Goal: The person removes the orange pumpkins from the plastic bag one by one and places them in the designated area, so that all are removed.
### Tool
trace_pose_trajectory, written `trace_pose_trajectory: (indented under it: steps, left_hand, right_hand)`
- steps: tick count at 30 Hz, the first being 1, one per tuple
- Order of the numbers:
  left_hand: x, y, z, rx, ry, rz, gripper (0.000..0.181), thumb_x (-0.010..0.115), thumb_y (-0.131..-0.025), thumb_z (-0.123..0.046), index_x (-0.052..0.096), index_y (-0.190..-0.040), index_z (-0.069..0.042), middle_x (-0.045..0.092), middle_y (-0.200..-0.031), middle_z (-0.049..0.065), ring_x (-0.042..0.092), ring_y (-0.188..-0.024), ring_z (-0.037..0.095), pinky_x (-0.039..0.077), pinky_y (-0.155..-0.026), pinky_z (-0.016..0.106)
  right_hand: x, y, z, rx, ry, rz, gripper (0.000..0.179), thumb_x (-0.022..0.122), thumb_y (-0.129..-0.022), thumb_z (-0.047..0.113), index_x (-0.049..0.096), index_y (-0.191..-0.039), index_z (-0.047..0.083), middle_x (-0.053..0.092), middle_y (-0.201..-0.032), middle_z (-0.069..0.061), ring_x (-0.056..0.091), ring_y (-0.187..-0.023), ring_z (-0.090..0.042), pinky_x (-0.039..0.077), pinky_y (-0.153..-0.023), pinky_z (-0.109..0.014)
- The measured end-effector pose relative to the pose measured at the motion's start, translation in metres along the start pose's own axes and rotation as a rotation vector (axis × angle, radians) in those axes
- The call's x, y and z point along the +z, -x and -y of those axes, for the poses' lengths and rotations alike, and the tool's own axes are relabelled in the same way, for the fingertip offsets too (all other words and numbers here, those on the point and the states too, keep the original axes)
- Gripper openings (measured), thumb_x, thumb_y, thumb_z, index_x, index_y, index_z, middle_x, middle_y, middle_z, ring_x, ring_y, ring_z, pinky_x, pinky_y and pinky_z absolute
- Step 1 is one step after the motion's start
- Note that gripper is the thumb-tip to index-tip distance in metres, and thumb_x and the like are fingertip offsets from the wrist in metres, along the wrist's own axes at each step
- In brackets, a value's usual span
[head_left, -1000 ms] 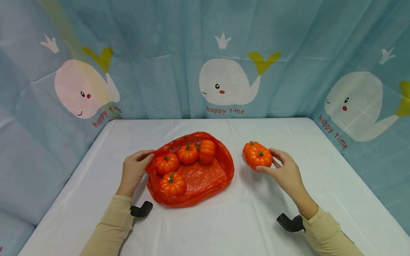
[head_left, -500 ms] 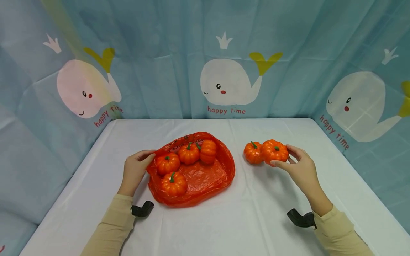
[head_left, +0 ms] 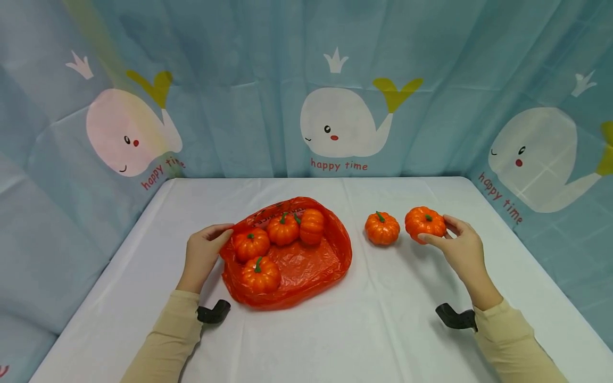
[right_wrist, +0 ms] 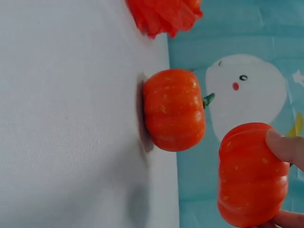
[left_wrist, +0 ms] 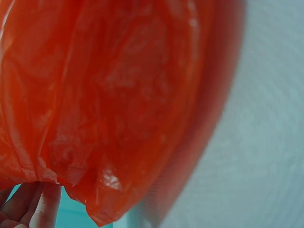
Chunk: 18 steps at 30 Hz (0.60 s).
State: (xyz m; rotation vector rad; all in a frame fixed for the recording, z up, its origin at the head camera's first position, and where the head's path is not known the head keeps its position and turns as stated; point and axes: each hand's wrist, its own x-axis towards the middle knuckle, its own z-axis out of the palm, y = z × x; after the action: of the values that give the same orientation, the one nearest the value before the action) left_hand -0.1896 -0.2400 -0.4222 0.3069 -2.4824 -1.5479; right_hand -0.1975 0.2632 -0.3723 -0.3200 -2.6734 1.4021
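Observation:
An orange plastic bag lies open on the white table with several small orange pumpkins inside, among them one at the front. My left hand pinches the bag's left rim; the left wrist view shows the bag close up and fingertips on its edge. My right hand grips an orange pumpkin just above the table at the right. In the right wrist view that held pumpkin hangs clear of the cloth. Another pumpkin sits on the table left of it.
A blue curtain printed with white whales closes in the table on the back and both sides. Black wrist-camera mounts show at both sleeves. The bag's edge appears at the top of the right wrist view.
My right hand has carried its pumpkin to the right, away from the other pumpkin on the table. The left hand and the bag have stayed put.

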Motion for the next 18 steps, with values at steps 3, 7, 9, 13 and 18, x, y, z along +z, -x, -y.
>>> trace_pose_trajectory:
  steps: [3, 7, 9, 13, 18]
  left_hand:
    - [0.0, 0.0, 0.0, 0.002, 0.0, -0.002, 0.039, 0.062, -0.098, -0.038, 0.071, -0.122, -0.009, 0.069, -0.125, 0.014, 0.06, -0.109, 0.016, 0.048, -0.078, 0.005]
    - [0.001, -0.001, 0.0, 0.01, -0.003, -0.007, 0.038, 0.062, -0.098, -0.037, 0.071, -0.122, -0.009, 0.069, -0.124, 0.013, 0.06, -0.107, 0.014, 0.048, -0.078, 0.004]
    - [0.001, -0.001, 0.0, 0.011, -0.004, -0.009, 0.037, 0.062, -0.098, -0.036, 0.071, -0.121, -0.009, 0.07, -0.124, 0.013, 0.059, -0.105, 0.011, 0.048, -0.078, 0.004]
    - [0.001, -0.001, 0.0, 0.01, 0.0, -0.008, 0.038, 0.063, -0.097, -0.037, 0.071, -0.121, -0.009, 0.07, -0.124, 0.013, 0.059, -0.105, 0.009, 0.048, -0.078, 0.005]
    - [0.0, 0.0, 0.0, 0.002, 0.01, 0.003, 0.04, 0.063, -0.097, -0.039, 0.071, -0.122, -0.009, 0.069, -0.125, 0.013, 0.059, -0.11, 0.015, 0.048, -0.079, 0.005]
  right_hand:
    - [0.0, -0.005, -0.003, 0.001, 0.004, -0.01, 0.085, 0.074, -0.089, 0.036, 0.032, -0.153, -0.002, 0.033, -0.157, -0.025, 0.033, -0.145, -0.041, 0.038, -0.112, -0.053]
    - [0.001, -0.012, -0.006, 0.008, -0.006, -0.023, 0.084, 0.075, -0.089, 0.033, 0.032, -0.152, -0.003, 0.033, -0.157, -0.026, 0.033, -0.145, -0.041, 0.036, -0.114, -0.053]
    - [0.002, -0.017, -0.008, 0.012, -0.009, -0.026, 0.085, 0.075, -0.089, 0.032, 0.032, -0.152, -0.004, 0.032, -0.157, -0.026, 0.032, -0.145, -0.041, 0.035, -0.115, -0.053]
    - [0.005, -0.027, -0.014, 0.02, 0.003, -0.024, 0.085, 0.075, -0.089, 0.03, 0.031, -0.152, -0.006, 0.032, -0.156, -0.029, 0.031, -0.145, -0.043, 0.031, -0.117, -0.055]
    - [0.008, -0.04, -0.022, 0.028, 0.041, -0.018, 0.084, 0.076, -0.087, 0.023, 0.032, -0.15, -0.009, 0.036, -0.153, -0.033, 0.033, -0.143, -0.045, 0.031, -0.117, -0.054]
